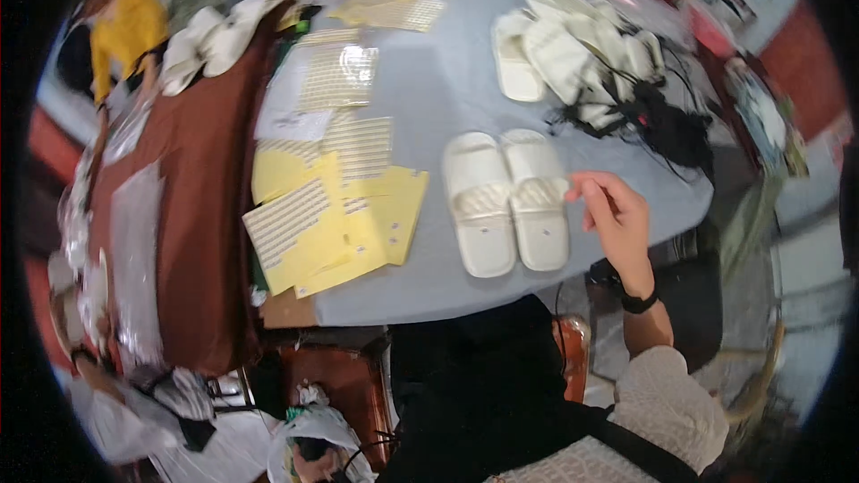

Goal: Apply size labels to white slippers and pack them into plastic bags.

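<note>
The right hand [617, 219] hangs just beside a pair of white slippers [506, 201]. Its fingers [586, 186] are curled with tips pinched near the right slipper's edge; whether they hold anything is too small to tell. The slippers lie side by side, flat on the grey worktop [447, 98], easy to reach. Yellow sticker sheets [344, 215] lie to their left. The left hand is not in view.

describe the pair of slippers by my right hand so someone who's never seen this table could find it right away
On the grey table, look toward its near edge, just right of the yellow sheets. The white slippers lie side by side as a neat pair, next to the right hand. Unlike the heaped slippers at the far side, they lie alone and flat.
</note>
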`<state>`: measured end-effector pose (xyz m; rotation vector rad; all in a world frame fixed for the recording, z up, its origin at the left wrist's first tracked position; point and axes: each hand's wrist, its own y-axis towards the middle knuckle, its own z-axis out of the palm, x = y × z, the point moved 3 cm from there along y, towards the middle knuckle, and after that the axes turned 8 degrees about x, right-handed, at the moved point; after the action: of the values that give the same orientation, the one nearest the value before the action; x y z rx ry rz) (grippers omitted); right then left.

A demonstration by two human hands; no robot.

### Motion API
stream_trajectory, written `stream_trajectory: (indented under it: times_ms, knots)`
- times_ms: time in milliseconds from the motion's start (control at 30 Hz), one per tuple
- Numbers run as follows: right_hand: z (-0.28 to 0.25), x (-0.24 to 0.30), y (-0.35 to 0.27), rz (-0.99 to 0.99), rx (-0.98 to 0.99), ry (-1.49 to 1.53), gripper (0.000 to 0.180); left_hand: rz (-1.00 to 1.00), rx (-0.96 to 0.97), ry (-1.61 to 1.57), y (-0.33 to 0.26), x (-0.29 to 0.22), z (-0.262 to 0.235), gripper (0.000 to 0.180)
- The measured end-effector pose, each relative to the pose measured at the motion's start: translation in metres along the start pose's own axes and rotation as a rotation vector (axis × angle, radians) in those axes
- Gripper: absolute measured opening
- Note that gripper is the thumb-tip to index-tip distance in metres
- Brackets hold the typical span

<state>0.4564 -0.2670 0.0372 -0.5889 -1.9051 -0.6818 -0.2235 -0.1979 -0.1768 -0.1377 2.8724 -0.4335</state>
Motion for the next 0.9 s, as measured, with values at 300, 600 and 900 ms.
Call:
stream_trajectory:
  times_ms: [300, 600, 900]
  knots:
    - [-0.026, -0.043, -0.021, 0.066, 0.300, -0.420, 0.020, 0.417, -0.068, -0.462, 0.000, -0.150, -0.166, 0.046]
    - [0.012, -0.069, 0.007, -0.117, 0.541, -0.453, 0.036, 1.181, 0.802, -0.098, -0.059, -0.385, -0.176, 0.038]
    - [0.068, -0.085, 0.053, 0.048, 0.463, -0.713, 0.050, 1.409, 0.866, -0.595, -0.059, -0.526, -0.063, 0.020]
